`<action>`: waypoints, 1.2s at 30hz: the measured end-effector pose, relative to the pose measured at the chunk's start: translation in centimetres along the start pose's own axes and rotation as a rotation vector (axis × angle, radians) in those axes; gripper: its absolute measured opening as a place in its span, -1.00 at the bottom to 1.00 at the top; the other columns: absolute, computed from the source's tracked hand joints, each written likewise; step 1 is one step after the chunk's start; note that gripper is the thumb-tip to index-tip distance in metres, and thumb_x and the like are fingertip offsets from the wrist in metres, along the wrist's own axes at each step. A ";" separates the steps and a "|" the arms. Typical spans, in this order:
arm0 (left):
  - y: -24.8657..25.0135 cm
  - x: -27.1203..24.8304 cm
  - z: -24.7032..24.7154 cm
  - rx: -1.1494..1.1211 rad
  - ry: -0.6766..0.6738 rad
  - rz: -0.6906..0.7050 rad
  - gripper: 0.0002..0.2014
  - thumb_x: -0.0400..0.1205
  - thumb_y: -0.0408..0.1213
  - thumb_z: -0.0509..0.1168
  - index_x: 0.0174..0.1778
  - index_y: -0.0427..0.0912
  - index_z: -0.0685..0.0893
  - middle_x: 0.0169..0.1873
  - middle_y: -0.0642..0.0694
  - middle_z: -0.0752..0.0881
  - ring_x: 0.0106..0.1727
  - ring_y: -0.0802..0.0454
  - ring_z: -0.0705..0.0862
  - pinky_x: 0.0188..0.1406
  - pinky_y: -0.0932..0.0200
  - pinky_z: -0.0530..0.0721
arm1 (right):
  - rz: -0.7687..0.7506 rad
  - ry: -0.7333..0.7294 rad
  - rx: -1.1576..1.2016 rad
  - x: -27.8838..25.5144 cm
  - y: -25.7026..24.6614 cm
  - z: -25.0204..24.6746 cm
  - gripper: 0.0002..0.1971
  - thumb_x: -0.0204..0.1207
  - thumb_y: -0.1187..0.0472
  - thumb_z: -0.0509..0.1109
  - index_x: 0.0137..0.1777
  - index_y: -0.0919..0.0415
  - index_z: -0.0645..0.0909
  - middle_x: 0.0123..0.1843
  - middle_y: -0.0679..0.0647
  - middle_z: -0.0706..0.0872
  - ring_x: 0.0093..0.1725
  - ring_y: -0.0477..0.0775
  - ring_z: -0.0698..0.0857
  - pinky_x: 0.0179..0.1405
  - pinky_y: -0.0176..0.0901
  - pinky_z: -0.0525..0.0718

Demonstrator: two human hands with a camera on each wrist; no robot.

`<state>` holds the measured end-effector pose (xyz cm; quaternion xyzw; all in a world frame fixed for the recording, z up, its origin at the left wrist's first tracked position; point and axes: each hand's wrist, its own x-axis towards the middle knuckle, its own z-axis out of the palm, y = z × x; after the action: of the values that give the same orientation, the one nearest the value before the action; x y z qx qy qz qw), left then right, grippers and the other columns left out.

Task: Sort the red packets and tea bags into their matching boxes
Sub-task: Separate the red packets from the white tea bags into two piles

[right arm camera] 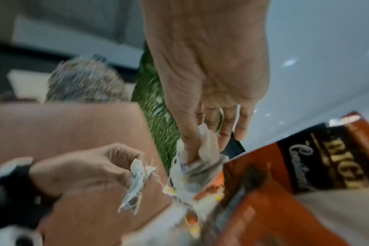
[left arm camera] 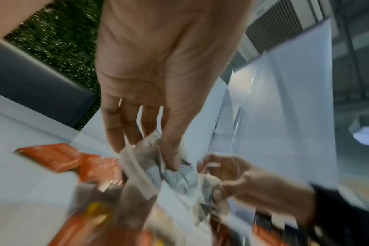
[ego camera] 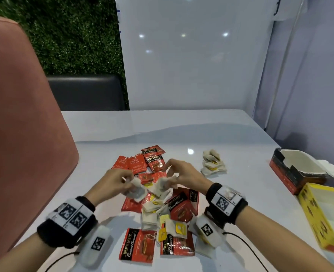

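Note:
Red packets and white tea bags lie mixed in a heap at the table's middle. Above the heap my left hand pinches one tea bag between thumb and fingers. My right hand pinches another tea bag close beside it. In the right wrist view thin strings run between the right-hand tea bag and the left-hand tea bag. In the left wrist view my left hand grips its crumpled tea bag. A red-and-black box and a yellow box stand open at the right.
A small stack of tea bags sits apart, right of the heap. Several red packets lie side by side behind my hands. A pink chair back rises at the left table edge. A white wall panel stands behind the table.

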<state>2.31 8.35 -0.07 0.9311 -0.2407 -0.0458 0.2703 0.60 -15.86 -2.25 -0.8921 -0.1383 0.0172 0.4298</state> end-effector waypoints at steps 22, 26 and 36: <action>9.5 9.9 0.6 -0.544 -0.442 0.194 -0.75 0.62 -0.58 0.18 0.09 -0.23 0.64 -0.15 -0.03 0.72 -0.19 0.24 0.72 -0.18 0.38 0.65 | 0.200 0.259 0.664 -6.0 5.1 -11.6 -0.80 0.59 0.36 0.28 0.15 0.43 0.60 0.06 0.32 0.71 0.01 0.20 0.76 0.04 0.01 0.77; 9.7 10.9 1.2 -0.603 -0.410 0.169 -0.83 0.61 -0.55 0.21 0.03 -0.28 0.64 -0.16 -0.11 0.71 -0.21 0.18 0.72 -0.19 0.35 0.66 | 0.246 0.251 0.676 -6.1 5.8 -11.4 -0.80 0.57 0.43 0.28 0.15 0.50 0.56 0.03 0.33 0.68 0.01 0.22 0.73 -0.09 -0.10 0.77; 14.7 19.5 8.1 -0.384 -0.274 0.188 -0.91 0.57 -0.52 0.30 -0.13 -0.28 0.65 -0.33 -0.15 0.62 -0.36 0.13 0.61 -0.19 0.12 0.59 | 0.380 0.755 0.458 -4.0 8.7 -13.3 -0.92 0.51 0.38 0.34 -0.02 0.33 0.58 -0.12 0.22 0.63 -0.23 0.10 0.63 -0.39 -0.16 0.63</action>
<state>11.49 -15.60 1.69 0.8212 -0.3477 -0.1909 0.4103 0.77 -32.17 -0.94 -0.7279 0.2005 -0.1996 0.6246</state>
